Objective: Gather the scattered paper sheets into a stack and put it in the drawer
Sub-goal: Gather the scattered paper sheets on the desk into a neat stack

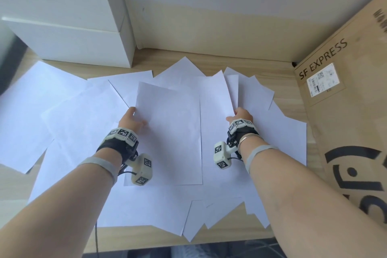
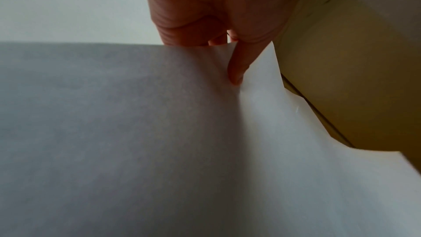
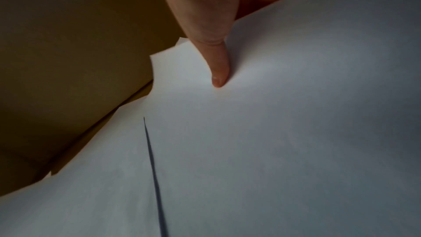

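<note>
Paper sheets (image 1: 169, 132) between left hand (image 1: 130, 120), right hand (image 1: 240, 116)

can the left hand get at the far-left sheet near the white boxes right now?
Probably not as is: the left hand is pinching the centre sheet. The far-left sheet lies flat and uncovered on the table, so the path looks free once it lets go.

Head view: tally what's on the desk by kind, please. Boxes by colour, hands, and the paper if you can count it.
White boxes: 2, stacked
Cardboard box: 1
Hands: 2, left hand and right hand, each pinching sheets
Paper sheets: overlapping, exact count cannot be told
Total, without sheets: 5
</note>
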A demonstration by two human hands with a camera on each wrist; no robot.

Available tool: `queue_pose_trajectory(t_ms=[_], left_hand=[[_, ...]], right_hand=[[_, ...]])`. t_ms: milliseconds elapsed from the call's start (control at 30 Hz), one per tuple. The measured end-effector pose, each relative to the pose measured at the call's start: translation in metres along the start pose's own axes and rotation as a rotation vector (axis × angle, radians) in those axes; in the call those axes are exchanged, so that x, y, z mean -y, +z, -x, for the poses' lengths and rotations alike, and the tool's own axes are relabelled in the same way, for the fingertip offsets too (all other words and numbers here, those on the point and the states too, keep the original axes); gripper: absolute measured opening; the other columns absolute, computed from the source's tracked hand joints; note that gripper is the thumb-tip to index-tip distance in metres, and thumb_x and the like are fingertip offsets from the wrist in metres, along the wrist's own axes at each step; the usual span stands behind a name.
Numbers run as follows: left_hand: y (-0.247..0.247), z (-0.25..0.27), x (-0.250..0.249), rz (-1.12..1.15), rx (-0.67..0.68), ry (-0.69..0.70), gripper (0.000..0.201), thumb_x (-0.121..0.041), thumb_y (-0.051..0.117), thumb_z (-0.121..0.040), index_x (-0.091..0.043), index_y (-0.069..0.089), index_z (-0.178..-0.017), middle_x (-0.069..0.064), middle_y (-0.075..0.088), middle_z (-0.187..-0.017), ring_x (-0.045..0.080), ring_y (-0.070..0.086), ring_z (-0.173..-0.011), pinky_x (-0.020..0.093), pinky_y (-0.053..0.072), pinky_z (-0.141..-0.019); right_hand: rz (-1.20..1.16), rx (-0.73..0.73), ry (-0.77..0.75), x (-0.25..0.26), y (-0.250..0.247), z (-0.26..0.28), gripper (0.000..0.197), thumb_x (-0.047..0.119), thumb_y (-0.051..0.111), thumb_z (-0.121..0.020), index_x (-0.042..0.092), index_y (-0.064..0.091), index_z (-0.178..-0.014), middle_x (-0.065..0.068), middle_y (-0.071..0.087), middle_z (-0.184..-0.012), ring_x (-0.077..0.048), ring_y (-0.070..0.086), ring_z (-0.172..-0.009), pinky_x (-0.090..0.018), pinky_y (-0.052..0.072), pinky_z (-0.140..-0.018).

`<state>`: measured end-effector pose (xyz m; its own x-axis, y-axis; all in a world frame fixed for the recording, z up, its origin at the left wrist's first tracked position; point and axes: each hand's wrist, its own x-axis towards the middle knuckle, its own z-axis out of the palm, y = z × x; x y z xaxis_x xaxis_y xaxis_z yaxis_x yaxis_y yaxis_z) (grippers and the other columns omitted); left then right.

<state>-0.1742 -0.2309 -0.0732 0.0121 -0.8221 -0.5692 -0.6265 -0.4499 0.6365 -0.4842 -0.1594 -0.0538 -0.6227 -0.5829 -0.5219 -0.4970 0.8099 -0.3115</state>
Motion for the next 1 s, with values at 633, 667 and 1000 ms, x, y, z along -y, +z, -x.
queue_pose_trajectory(t_ms=[633,667,1000], left_hand=[[-0.003,0.009,-0.005,-0.087,-0.046,-0.033,0.044,-0.005,0.054,-0.087,-0.011,0.044,-0.130,0.022,0.060,-0.118,0.036,0.059,-0.107,0.032,0.042,-0.076],[-0.003,0.009,-0.006,-0.094,-0.045,-0.034,0.044,-0.005,0.054,-0.087,-0.011,0.043,-0.130,0.022,0.060,-0.118,0.036,0.059,-0.107,0.032,0.041,-0.076],[0.000,0.010,-0.005,-0.111,-0.080,-0.031,0.041,-0.005,0.051,-0.088,-0.011,0.045,-0.129,0.024,0.062,-0.115,0.029,0.053,-0.082,0.032,0.041,-0.072]], right_hand=[[-0.383,-0.136,-0.185,0.007,-0.030,0.015,0.054,0.004,0.045,-0.093,0.008,0.031,-0.145,-0.008,0.039,-0.149,-0.027,0.036,-0.138,-0.030,0.028,-0.110],[-0.420,-0.157,-0.190,0.006,-0.033,0.015,0.054,0.003,0.045,-0.093,0.008,0.031,-0.145,-0.008,0.040,-0.148,-0.026,0.036,-0.138,-0.028,0.028,-0.110],[-0.623,-0.185,-0.238,0.007,-0.055,0.014,0.044,0.006,0.039,-0.096,0.008,0.040,-0.139,-0.009,0.051,-0.139,-0.024,0.046,-0.128,-0.026,0.033,-0.102]])
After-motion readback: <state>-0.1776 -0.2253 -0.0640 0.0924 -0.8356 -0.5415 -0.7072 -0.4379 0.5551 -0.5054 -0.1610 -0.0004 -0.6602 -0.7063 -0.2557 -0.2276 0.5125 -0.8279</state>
